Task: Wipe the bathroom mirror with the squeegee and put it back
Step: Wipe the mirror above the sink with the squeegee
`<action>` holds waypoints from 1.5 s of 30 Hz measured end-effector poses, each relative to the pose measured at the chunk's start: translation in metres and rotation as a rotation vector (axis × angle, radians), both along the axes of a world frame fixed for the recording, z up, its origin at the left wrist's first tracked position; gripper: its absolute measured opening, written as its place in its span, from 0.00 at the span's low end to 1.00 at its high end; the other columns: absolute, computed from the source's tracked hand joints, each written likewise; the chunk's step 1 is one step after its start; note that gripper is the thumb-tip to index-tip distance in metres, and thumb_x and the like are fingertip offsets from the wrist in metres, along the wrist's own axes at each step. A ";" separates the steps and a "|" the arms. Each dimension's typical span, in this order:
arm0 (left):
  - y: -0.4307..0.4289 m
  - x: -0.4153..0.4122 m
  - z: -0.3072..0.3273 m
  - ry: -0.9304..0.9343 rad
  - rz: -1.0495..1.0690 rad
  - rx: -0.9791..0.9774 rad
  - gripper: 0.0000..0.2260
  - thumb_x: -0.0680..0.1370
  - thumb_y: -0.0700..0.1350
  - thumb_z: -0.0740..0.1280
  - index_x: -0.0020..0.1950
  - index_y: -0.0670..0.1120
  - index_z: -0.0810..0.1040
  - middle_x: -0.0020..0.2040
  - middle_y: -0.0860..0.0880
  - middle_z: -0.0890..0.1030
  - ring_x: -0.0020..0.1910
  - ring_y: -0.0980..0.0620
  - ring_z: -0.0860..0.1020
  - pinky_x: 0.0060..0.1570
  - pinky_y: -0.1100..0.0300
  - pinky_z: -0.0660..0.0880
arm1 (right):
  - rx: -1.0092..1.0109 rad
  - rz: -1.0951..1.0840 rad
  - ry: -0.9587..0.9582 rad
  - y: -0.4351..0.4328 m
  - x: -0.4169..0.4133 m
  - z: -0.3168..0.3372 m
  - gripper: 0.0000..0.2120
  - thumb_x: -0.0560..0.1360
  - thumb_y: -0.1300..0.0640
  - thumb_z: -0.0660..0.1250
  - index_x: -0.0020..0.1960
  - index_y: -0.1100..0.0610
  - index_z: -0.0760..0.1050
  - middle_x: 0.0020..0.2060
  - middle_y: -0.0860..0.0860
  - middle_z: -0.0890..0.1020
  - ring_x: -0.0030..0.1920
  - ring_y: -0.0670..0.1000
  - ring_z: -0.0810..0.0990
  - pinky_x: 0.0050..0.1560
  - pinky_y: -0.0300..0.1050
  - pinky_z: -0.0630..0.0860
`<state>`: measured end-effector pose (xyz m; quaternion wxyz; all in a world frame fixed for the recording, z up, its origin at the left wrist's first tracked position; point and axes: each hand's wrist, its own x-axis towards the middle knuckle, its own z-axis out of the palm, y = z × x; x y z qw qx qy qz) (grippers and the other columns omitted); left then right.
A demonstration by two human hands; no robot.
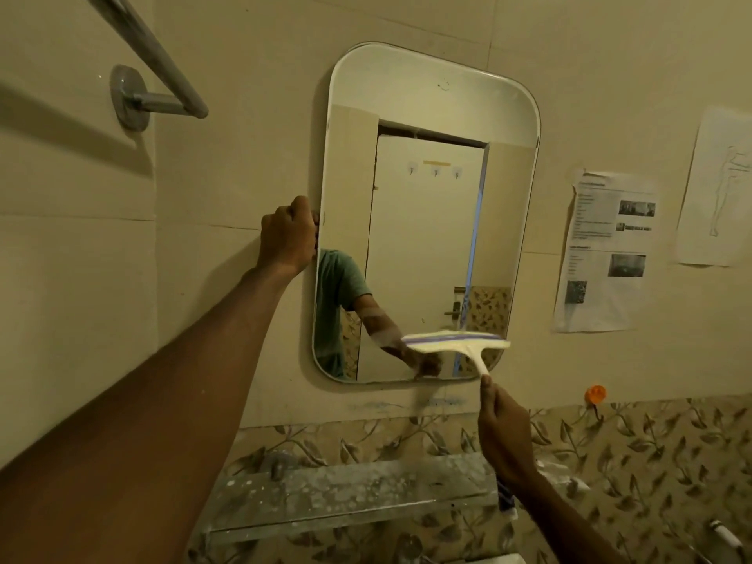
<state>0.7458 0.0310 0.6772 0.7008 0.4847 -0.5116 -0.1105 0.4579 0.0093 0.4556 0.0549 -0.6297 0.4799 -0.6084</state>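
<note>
A rounded rectangular mirror (427, 221) hangs on the beige wall. My left hand (289, 236) grips the mirror's left edge at mid-height, arm stretched out. My right hand (504, 433) holds the handle of a cream squeegee (455, 344) with a purple strip along its blade. The blade lies roughly level against the lower right part of the glass, just above the bottom edge. The reflection shows a white door and part of a person in a green shirt.
A glass shelf (346, 494), spotted with stains, runs under the mirror over leaf-patterned tiles. A metal towel bar (150, 63) juts out at the upper left. Paper sheets (606, 250) are stuck to the wall on the right, above an orange hook (595, 394).
</note>
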 end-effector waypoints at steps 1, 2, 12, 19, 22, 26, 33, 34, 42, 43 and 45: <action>0.002 -0.001 0.002 0.010 -0.007 0.002 0.29 0.74 0.56 0.46 0.55 0.37 0.77 0.55 0.35 0.80 0.57 0.33 0.77 0.59 0.39 0.74 | -0.004 0.017 -0.023 -0.005 -0.005 0.013 0.25 0.79 0.41 0.49 0.35 0.57 0.70 0.25 0.55 0.72 0.24 0.50 0.68 0.24 0.47 0.66; 0.004 -0.003 0.000 -0.004 0.009 0.012 0.29 0.74 0.56 0.46 0.54 0.37 0.77 0.55 0.35 0.80 0.57 0.34 0.77 0.59 0.39 0.75 | -0.023 0.009 -0.026 -0.012 -0.010 0.031 0.26 0.80 0.42 0.50 0.37 0.59 0.72 0.27 0.58 0.74 0.25 0.55 0.71 0.25 0.50 0.69; 0.001 -0.002 -0.002 -0.032 0.053 0.007 0.30 0.72 0.56 0.45 0.50 0.37 0.78 0.52 0.35 0.81 0.55 0.34 0.77 0.57 0.41 0.76 | 0.052 -0.068 -0.145 -0.017 -0.016 -0.013 0.27 0.78 0.38 0.48 0.32 0.58 0.67 0.25 0.56 0.70 0.25 0.55 0.68 0.25 0.50 0.67; -0.003 0.001 -0.002 -0.017 0.032 0.002 0.28 0.73 0.55 0.47 0.50 0.35 0.77 0.51 0.34 0.81 0.54 0.33 0.78 0.56 0.39 0.76 | 0.004 -0.035 -0.076 -0.009 -0.019 0.010 0.25 0.79 0.40 0.49 0.34 0.55 0.70 0.25 0.55 0.72 0.26 0.57 0.71 0.26 0.48 0.68; -0.004 0.002 -0.002 -0.005 0.043 0.025 0.26 0.73 0.56 0.48 0.50 0.38 0.75 0.54 0.34 0.80 0.55 0.32 0.77 0.57 0.37 0.75 | -0.094 -0.038 -0.096 -0.020 -0.008 0.069 0.26 0.82 0.43 0.51 0.39 0.60 0.74 0.31 0.59 0.78 0.30 0.62 0.77 0.27 0.55 0.75; -0.004 0.001 -0.001 -0.025 0.041 0.011 0.29 0.71 0.57 0.47 0.51 0.38 0.77 0.53 0.35 0.81 0.56 0.33 0.77 0.58 0.38 0.75 | -0.093 -0.051 -0.033 -0.024 0.014 0.078 0.25 0.84 0.47 0.49 0.41 0.62 0.75 0.32 0.60 0.78 0.30 0.60 0.78 0.27 0.53 0.77; -0.002 0.000 -0.002 -0.032 0.018 0.001 0.28 0.72 0.56 0.47 0.49 0.38 0.78 0.51 0.35 0.81 0.55 0.34 0.77 0.57 0.37 0.76 | 0.050 -0.042 -0.037 0.012 0.044 -0.014 0.25 0.80 0.43 0.47 0.30 0.54 0.65 0.23 0.50 0.69 0.22 0.47 0.66 0.23 0.41 0.60; -0.001 0.000 -0.002 -0.036 0.021 -0.004 0.28 0.72 0.57 0.48 0.48 0.38 0.78 0.50 0.35 0.81 0.55 0.35 0.78 0.56 0.38 0.76 | 0.026 -0.036 -0.028 0.013 0.045 -0.005 0.24 0.80 0.43 0.48 0.30 0.53 0.65 0.22 0.49 0.68 0.21 0.44 0.65 0.22 0.39 0.60; 0.000 0.000 -0.003 -0.054 0.022 -0.019 0.29 0.73 0.55 0.46 0.51 0.36 0.78 0.49 0.35 0.81 0.54 0.35 0.78 0.55 0.38 0.76 | -0.152 0.016 0.013 0.000 0.077 0.088 0.21 0.84 0.51 0.51 0.33 0.52 0.67 0.25 0.50 0.70 0.23 0.45 0.67 0.20 0.35 0.64; 0.000 0.000 -0.003 -0.054 0.022 -0.026 0.29 0.73 0.56 0.47 0.50 0.35 0.78 0.48 0.34 0.81 0.52 0.35 0.78 0.54 0.37 0.76 | -0.128 0.034 0.013 0.003 0.084 0.071 0.21 0.84 0.51 0.51 0.33 0.51 0.67 0.24 0.49 0.70 0.22 0.44 0.68 0.19 0.35 0.64; -0.002 0.000 -0.003 -0.050 0.022 -0.038 0.30 0.72 0.56 0.47 0.48 0.34 0.78 0.46 0.33 0.81 0.49 0.35 0.80 0.52 0.37 0.77 | -0.072 0.059 -0.004 0.012 0.095 0.026 0.21 0.82 0.49 0.50 0.33 0.49 0.66 0.22 0.46 0.68 0.20 0.43 0.68 0.17 0.34 0.62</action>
